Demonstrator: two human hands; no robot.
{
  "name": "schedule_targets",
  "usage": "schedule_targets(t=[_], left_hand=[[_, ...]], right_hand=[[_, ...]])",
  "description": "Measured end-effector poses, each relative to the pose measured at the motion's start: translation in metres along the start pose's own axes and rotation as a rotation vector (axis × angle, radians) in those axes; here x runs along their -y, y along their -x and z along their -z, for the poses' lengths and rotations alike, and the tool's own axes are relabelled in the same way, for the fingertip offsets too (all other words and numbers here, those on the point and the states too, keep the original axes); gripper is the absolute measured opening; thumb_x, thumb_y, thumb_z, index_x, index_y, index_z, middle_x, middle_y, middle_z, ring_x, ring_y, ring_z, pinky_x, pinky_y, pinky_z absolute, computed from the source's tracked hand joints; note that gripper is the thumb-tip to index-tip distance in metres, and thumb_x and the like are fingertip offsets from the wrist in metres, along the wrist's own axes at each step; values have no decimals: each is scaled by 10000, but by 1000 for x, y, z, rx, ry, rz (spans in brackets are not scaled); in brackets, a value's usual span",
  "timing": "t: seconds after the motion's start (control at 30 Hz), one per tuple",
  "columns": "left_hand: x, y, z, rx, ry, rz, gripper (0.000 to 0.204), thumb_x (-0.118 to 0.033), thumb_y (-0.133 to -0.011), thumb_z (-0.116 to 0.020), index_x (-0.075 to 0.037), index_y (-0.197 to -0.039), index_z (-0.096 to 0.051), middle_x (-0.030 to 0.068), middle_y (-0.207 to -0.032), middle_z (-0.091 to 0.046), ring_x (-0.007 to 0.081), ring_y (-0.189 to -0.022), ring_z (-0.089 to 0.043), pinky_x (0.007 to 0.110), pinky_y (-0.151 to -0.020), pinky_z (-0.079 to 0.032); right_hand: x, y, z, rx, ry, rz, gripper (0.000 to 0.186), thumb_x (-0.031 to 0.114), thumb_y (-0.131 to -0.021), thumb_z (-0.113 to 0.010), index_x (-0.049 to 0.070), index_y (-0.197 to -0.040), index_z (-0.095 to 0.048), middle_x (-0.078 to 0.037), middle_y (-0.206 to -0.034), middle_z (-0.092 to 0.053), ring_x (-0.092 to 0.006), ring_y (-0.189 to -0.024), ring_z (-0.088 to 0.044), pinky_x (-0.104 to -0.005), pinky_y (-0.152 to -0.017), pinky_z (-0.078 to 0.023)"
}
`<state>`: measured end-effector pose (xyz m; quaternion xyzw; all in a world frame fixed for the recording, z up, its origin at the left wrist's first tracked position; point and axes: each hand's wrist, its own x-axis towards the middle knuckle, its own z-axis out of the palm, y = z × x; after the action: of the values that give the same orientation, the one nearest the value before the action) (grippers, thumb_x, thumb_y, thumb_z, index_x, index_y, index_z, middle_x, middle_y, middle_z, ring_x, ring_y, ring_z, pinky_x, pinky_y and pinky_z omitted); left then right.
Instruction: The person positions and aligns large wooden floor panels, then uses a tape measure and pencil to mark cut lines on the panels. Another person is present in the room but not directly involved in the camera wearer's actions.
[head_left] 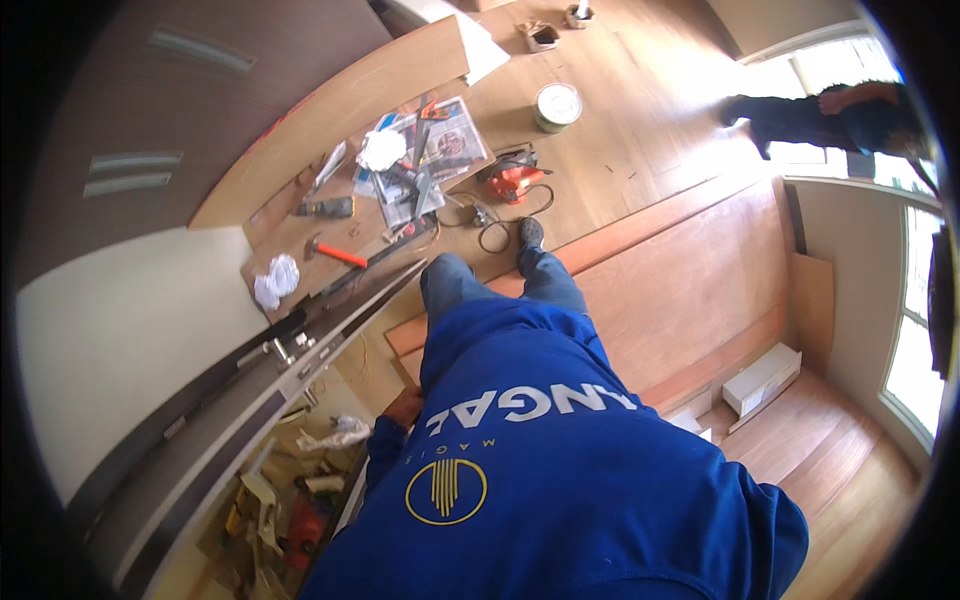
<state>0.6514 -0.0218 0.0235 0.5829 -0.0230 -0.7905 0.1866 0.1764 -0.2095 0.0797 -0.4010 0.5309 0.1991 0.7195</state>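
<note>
Our left hand (pixel 405 405) reaches toward the door edge (pixel 330 335), whose long axis runs from 7 to 1 o'clock; its grip we cannot tell. Our right hand is out of sight.

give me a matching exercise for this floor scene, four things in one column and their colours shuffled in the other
Things:
1. jigsaw power tool
2. hooded top worn by the person bending over in front
3. crumpled rag near the hammer
4. hammer's handle

Colours:
A. white
B. blue
C. orange
D. red-orange body with black parts

Pairs: 1-D, 2-B, 3-A, 4-C

The person's own hands are not visible in the head view.
</note>
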Motion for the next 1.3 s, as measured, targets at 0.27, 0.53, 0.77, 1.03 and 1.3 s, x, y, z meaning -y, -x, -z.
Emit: schedule_targets(t=[0.27,0.53,0.77,1.03,1.3], left_hand=[[9,47,-52,-98,-87,-123,298,-102,-818,-696,-3,-1099,-694,61,-940,-712,155,-813,-652,294,-737,-520],[10,51,-43,-118,112,-245,333,-63,-831,-641,-20,-1157,-696,40,-809,-641,116,-676,-558,275,-626,-464],[47,-54,-59,-379,64,-57,522,-188,-834,-638,-24,-1322,-555,107,-920,-690,164,-752,-637,303,-686,-517],[104,-120,-96,-651,375,-115,216,-193,-804,-617,6,-868,-674,99,-830,-679,186,-727,-654,312,-700,-525],[155,-176,-246,-530,292,285,228,-262,-854,-590,-102,-948,-722,129,-945,-697,272,-893,-666,380,-783,-530]], right_hand=[[55,61,100,218,305,215,448,230,-900,-615,2,-1282,-565,-191,-1110,-692,-287,-1025,-657,-386,-872,-510],[177,-21,177,439,396,-61,269,113,-893,-585,-34,-1101,-672,-159,-916,-723,-209,-682,-703,-315,-603,-597],[338,-255,156,-150,701,488,229,226,-902,-576,49,-975,-702,-148,-849,-714,-256,-700,-692,-364,-621,-562],[437,-599,58,-404,1320,964,179,170,-849,-589,135,-998,-684,-135,-1004,-648,-340,-988,-635,-472,-769,-544],[438,-769,30,-582,1657,1004,241,116,-858,-553,194,-1052,-674,-81,-1217,-574,-279,-1102,-587,-471,-852,-502]])
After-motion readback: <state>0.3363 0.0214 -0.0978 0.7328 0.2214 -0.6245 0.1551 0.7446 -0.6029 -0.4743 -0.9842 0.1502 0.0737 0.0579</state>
